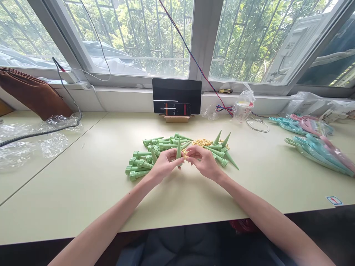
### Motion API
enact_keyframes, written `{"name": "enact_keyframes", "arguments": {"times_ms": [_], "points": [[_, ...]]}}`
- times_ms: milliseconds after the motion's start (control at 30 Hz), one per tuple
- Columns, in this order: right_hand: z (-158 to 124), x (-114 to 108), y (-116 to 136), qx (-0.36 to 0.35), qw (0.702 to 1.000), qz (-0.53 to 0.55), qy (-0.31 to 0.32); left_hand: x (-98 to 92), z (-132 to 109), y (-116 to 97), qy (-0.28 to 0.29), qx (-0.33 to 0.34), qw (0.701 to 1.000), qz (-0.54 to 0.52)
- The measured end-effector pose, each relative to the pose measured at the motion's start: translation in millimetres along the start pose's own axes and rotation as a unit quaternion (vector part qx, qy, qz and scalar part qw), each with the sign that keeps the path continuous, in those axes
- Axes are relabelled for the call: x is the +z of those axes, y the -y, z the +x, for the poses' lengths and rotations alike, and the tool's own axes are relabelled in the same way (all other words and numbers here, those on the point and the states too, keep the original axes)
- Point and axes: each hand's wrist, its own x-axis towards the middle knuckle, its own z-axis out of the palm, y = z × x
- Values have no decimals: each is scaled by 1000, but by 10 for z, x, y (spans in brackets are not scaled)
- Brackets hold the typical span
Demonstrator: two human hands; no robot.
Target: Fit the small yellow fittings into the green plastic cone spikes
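Note:
My left hand is closed around a green plant watering spike, its pointed end up. Close beside it, my right hand pinches a small yellow plastic piece between thumb and fingertips. Fingers of both hands nearly meet at this piece; whether it touches the spike I cannot tell. To the left lies a heap of green watering spikes with ribbed caps. Behind my right hand is a pile of small yellow pieces. More green spikes lie to the right, a couple with points up.
A black tablet leans at the back, with a phone showing a timer before it. Turquoise and pink plastic items lie at right. Clear plastic wrap and a dark cable are at left. A bagged white cup stands near the window.

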Motion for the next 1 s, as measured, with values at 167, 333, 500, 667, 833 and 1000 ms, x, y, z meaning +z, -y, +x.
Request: {"name": "enact_keyframes", "arguments": {"times_ms": [167,333,500,667,833,1000], "points": [[-1,3,-17,16,1000,8,-7,-4,-4,10,7,4,1000,2],[3,0,-17,21,999,25,-13,-1,-7,35,9,16,1000,2],[7,-5,-2,30,999,28,-14,2,-7,41,9,25,1000,8],[3,-9,6,28,999,21,-14,10,-8,23,8,29,999,20],[1,-12,3,26,999,13,-15,13,-10,26,13,38,999,26],[0,-11,13,29,999,8,-15,10,-9,37,12,41,999,24]]}}
